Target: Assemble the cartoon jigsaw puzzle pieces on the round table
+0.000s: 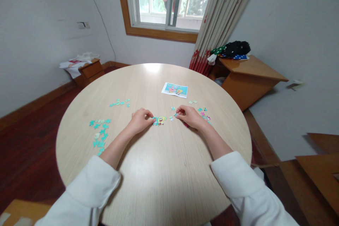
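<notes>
A small joined section of jigsaw puzzle (161, 120), with a yellow cartoon face on teal, lies near the middle of the round table (156, 169). My left hand (141, 120) rests at its left edge, fingertips closed together on the teal side. To the right, my right hand (190, 116) pinches a small puzzle piece (176, 115), mostly covered by the fingers. Loose pieces (171, 118) lie between the hands, close to the right fingertips. Pink and teal pieces (203, 114) are scattered beyond the right hand, some partly hidden behind it.
A printed picture sheet (174, 90) with cartoon figures lies farther back. Teal pieces (100, 136) spread along the table's left side, with another group (120, 102) behind them. A wooden cabinet (251, 77) with cloths stands past the right edge.
</notes>
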Tool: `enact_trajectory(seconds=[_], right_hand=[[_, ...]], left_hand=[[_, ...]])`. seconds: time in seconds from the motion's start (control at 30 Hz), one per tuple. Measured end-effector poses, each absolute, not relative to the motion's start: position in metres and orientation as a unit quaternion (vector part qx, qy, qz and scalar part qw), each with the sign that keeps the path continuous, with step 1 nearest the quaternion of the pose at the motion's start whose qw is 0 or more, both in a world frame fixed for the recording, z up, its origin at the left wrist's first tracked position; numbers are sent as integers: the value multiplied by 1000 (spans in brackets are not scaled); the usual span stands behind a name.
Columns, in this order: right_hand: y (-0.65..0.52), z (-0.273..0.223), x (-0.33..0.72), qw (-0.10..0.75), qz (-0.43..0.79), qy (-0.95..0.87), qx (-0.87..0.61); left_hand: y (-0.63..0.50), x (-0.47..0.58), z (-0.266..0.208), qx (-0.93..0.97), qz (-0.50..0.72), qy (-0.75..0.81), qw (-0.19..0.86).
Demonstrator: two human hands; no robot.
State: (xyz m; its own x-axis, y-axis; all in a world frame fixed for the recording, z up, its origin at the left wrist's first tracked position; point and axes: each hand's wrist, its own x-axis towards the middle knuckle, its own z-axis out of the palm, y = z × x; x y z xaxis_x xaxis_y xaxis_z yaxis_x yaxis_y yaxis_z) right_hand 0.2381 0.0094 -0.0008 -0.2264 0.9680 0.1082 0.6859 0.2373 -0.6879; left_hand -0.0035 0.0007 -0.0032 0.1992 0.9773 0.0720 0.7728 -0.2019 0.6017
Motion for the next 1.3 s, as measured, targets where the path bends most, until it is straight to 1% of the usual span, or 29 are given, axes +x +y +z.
enact_trajectory(seconds=[0.17, 0.37, 0.47, 0.7, 0.93, 1.13, 1.3], right_hand=[[11, -3, 239, 306, 272, -730, -547], [19, -8, 242, 409, 269, -683, -543], [24, -12, 244, 442, 269, -650, -557], [24, -13, 242, 464, 289, -626, -556], [23, -11, 235, 506, 408, -523, -552], [21, -10, 232, 526, 438, -509, -522], [20, -14, 230, 532, 440, -514, -509]], left_hand=[[1, -2, -2, 742, 224, 592, 221], [3, -3, -5, 742, 231, 595, 207], [4, -4, -6, 744, 234, 592, 204], [4, -4, -6, 734, 255, 591, 218], [5, -3, -6, 726, 266, 590, 231], [8, -4, -11, 731, 272, 586, 222], [9, -4, -13, 728, 279, 585, 223]])
